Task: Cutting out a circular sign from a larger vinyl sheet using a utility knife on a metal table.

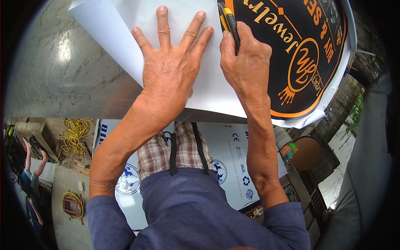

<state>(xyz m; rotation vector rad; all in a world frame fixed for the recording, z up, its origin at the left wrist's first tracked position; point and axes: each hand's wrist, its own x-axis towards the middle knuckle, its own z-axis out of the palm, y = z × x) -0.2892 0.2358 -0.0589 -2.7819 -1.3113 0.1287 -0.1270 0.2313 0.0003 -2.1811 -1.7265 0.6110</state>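
My left hand (173,62) lies flat on a large white sheet (208,91), its fingers spread and stretched toward the far edge. My right hand (246,60) grips a yellow and black utility knife (230,25), held along the sheet just left of a printed sign. Its tip, near the top of the view, is too small to make out. The black round sign print (287,62) with orange lettering and an orange border is part of the sheet, to the right of my right hand. The sheet's left side curls up.
Under the sheet is a grey metal tabletop (62,71). A panel in printed protective film (229,166) stands below its near edge. Yellow cable (75,135) lies in a heap on the floor at left, near a cable reel (73,205). Another person (31,183) is at far left.
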